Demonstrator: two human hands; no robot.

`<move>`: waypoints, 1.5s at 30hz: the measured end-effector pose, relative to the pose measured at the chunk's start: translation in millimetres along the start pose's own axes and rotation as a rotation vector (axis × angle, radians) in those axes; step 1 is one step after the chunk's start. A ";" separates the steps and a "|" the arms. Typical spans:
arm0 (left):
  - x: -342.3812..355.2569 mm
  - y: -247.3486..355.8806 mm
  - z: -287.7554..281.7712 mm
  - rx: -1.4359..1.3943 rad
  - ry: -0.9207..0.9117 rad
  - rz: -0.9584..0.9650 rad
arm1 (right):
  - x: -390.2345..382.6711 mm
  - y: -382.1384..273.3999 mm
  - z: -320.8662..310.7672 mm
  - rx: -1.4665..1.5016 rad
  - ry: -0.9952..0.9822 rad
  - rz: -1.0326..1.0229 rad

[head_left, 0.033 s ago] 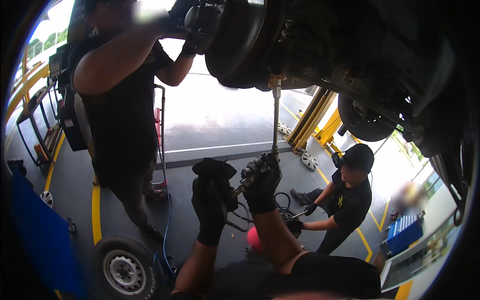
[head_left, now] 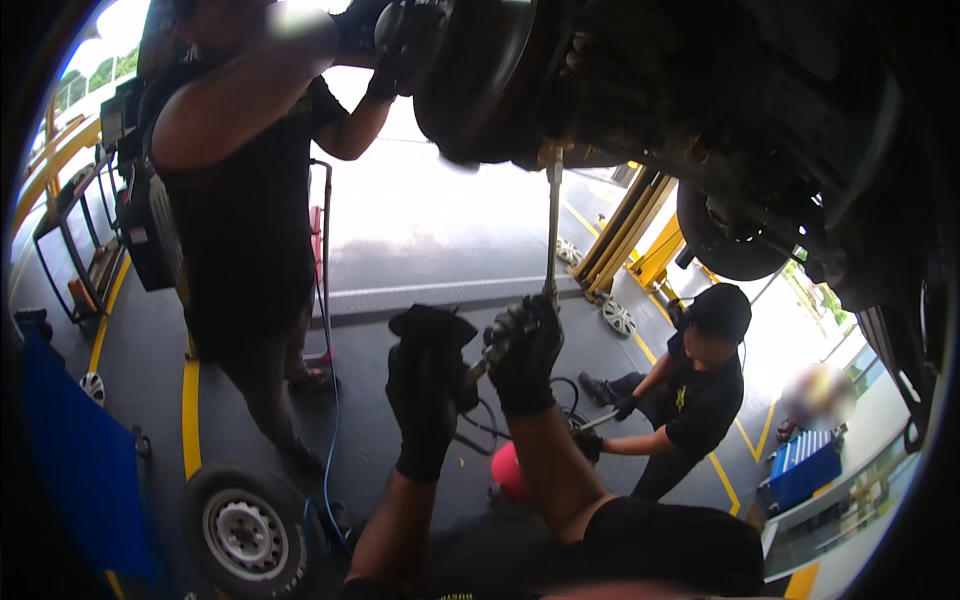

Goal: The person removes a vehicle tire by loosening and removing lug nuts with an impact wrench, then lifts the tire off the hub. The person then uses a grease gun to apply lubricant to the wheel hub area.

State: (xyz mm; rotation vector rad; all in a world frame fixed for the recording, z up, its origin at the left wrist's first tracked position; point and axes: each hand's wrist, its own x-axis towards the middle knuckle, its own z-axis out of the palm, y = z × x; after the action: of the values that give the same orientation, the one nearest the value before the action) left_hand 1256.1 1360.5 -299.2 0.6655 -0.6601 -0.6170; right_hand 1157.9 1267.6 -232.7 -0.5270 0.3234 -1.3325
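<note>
Long silver wrench [head_left: 552,235] stands upright, right hand [head_left: 525,352] fingers wrapped round its handle, left hand [head_left: 428,385] fingers curled beside.

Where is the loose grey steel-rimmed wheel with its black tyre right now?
In the head view, the grey steel-rimmed wheel sits on the workshop floor at lower left, beside the blue panel and just left of the person's black-gloved left hand.

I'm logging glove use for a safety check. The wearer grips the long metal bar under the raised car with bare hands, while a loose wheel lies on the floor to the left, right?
Not quite: in the head view both hands are in black gloves, not bare. The right hand grips the long metal bar and the left hand is beside it. The loose wheel does lie at left.
</note>
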 end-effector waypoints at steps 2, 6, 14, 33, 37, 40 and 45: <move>-7.9 -3.1 3.0 0.000 0.001 0.014 | 0.0 -4.8 -6.2 -0.079 0.079 0.097; -14.2 -2.8 12.0 -0.097 0.024 0.055 | 8.5 -12.1 -12.7 0.161 -0.310 0.214; -25.6 14.3 16.4 0.220 0.018 0.094 | -1.6 -24.4 -10.7 0.011 -0.234 0.178; -24.0 18.0 23.8 0.252 0.037 0.155 | -9.1 -28.4 -2.5 0.089 -0.208 0.191; -24.7 20.3 24.2 0.236 0.019 0.130 | -6.4 -27.3 -6.9 0.147 -0.336 0.217; -25.0 19.0 24.7 0.167 0.011 0.130 | -5.5 -27.1 -7.0 0.125 -0.309 0.213; -23.5 19.8 22.5 0.055 -0.005 0.072 | -9.8 -26.6 0.1 0.002 -0.139 0.164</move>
State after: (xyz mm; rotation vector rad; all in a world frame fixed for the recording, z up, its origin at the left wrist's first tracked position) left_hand 1231.0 1381.3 -279.5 0.6889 -0.7048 -0.5352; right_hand 1133.7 1273.3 -219.0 -0.5760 0.2452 -1.1319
